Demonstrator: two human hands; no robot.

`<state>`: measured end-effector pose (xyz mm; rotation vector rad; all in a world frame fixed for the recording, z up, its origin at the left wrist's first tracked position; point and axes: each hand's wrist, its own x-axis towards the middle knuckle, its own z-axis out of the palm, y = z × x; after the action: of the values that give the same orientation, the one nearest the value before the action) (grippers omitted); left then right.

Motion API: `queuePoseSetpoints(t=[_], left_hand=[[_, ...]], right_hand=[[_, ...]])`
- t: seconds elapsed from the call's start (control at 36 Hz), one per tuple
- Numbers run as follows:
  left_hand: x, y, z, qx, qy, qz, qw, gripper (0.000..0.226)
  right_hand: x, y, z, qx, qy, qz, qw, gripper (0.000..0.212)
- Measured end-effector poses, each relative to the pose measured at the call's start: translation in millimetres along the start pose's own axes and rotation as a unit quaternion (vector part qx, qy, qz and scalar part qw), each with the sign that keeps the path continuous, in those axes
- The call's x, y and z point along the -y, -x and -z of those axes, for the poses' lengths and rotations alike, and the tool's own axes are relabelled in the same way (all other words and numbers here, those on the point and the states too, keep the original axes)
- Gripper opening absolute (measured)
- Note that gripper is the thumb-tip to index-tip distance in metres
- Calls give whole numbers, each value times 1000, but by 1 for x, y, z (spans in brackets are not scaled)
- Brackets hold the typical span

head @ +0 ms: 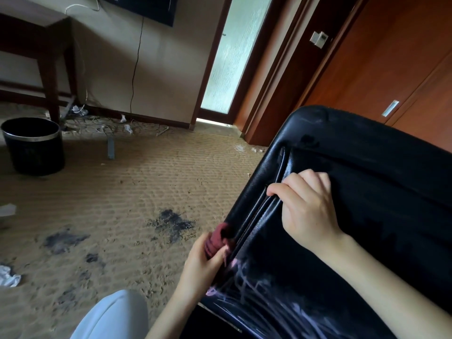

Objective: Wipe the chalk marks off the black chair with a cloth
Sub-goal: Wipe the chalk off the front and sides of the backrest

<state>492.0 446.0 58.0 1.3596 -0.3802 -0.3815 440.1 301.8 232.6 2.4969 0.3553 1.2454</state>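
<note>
The black leather chair (367, 172) fills the right half of the view. Pink and pale chalk marks (254, 287) streak its lower left part. My left hand (203, 263) grips a bunched dark red cloth (217, 238) and holds it against the chair's left edge, by a seam fold. My right hand (305, 204) rests on the chair higher up, its fingers curled over the edge of the leather fold and pulling it aside.
A black waste bin (34, 145) stands on the tan carpet (146, 192) at the left, beside a dark wooden table leg (49, 89). Dark stains, paper scraps and cables litter the floor. A frosted glass door and wooden panels stand behind the chair.
</note>
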Motion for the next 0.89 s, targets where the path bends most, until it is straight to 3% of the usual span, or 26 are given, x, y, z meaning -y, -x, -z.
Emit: queuePoseSetpoints(t=[0.06, 0.11, 0.28, 0.44, 0.53, 0.61, 0.72, 0.89], left_hand=[[8, 11, 8, -2, 4, 31, 1000, 48], [8, 16, 12, 4, -10, 36, 999, 34], [-50, 4, 8, -42, 31, -66, 996, 9], [-144, -18, -23, 13, 19, -198, 980, 16], [-166, -28, -39, -12, -30, -227, 973, 19], [-178, -34, -53, -58, -81, -238, 966, 9], [-178, -35, -65, -126, -127, -247, 952, 27], [-161, -36, -61, -97, -117, -217, 964, 25]], right_hand=[[1, 0, 1, 6, -3, 0, 1000, 36], [1, -1, 2, 10, -5, 0, 1000, 36], [-1, 2, 7, 24, -4, 13, 1000, 38], [-13, 8, 21, 8, -21, 20, 1000, 37], [-23, 8, 30, -9, -29, -4, 1000, 35], [-29, 7, 34, -23, -30, -12, 999, 33], [-32, 4, 35, -37, -30, -16, 999, 32], [-34, -5, 32, -63, -39, -27, 997, 32]])
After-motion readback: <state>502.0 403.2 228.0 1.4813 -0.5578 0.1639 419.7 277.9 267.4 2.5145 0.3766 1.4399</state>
